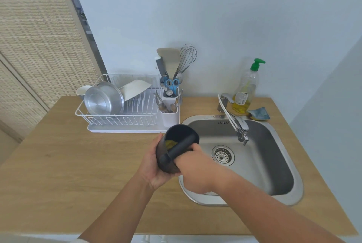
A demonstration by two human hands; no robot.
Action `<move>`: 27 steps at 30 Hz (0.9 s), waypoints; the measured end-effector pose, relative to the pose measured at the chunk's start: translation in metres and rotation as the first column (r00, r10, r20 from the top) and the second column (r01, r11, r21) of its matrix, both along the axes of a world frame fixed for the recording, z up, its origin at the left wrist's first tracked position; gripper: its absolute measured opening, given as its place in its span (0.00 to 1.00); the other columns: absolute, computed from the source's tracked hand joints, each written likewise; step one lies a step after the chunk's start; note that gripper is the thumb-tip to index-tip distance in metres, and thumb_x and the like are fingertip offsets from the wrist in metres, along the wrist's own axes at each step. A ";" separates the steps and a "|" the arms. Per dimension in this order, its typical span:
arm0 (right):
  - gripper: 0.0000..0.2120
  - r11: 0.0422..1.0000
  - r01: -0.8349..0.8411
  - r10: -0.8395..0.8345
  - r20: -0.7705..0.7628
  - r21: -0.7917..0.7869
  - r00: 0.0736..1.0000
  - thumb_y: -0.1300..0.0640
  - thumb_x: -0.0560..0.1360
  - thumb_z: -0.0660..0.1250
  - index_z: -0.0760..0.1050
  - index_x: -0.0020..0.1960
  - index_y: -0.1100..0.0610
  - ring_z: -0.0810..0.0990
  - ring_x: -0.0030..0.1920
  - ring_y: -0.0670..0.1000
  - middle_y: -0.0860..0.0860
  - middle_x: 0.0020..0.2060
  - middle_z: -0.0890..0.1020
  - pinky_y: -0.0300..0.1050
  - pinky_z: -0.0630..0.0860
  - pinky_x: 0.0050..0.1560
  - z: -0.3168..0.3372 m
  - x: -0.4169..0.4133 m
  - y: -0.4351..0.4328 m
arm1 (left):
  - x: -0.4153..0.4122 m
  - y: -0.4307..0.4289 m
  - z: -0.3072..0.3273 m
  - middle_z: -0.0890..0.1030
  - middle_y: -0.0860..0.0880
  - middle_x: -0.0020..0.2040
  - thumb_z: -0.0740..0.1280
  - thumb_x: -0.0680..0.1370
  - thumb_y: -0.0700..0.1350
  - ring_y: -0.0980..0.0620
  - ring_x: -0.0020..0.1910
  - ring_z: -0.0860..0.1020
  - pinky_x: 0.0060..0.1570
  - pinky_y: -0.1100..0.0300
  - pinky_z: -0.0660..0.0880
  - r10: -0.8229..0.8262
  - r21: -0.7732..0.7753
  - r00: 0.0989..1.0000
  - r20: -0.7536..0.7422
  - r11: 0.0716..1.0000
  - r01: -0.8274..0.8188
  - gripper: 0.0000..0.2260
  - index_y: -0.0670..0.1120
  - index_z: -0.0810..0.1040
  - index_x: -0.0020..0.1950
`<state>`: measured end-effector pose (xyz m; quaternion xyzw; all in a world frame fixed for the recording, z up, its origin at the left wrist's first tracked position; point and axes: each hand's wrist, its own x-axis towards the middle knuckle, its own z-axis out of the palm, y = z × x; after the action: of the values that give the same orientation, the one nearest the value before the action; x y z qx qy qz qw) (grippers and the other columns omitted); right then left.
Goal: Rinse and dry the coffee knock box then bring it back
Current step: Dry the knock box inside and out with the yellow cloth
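Holding the knock box (177,145) above the counter (78,164), just beside the sink (264,164) | left hand (152,166) fingers wrapped round its wall | right hand (194,168) fingers tucked inside by the bar, grip hidden, can't tell | guessing inside-wipe step | next: swing it under the tap (242,128), hold firm

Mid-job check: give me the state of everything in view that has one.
Black cylindrical knock box: tilted, lifted off the counter, something yellow inside.
Left hand: grips the box's side.
Right hand: fingers reach inside, hidden.
Chrome tap: no water visible.
Steel sink: strainer in drain.
Green-capped soap bottle: upright, partly full.
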<state>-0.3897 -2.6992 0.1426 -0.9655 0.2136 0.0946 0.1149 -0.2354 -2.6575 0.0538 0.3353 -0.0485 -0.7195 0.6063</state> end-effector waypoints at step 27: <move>0.27 0.457 0.374 -0.744 0.117 0.807 0.658 0.78 0.70 0.55 0.88 0.53 0.60 0.89 0.45 0.48 0.52 0.44 0.91 0.40 0.83 0.42 -0.013 -0.040 -0.013 | 0.005 -0.004 -0.016 0.82 0.35 0.65 0.73 0.74 0.61 0.35 0.60 0.83 0.59 0.31 0.79 0.056 0.075 0.985 0.165 0.995 -0.069 0.27 0.45 0.83 0.67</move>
<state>-0.4300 -2.7124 0.1299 -0.6965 0.4397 -0.1039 0.5574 -0.2307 -2.6614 0.0382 0.4182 -0.0582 -0.6719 0.6085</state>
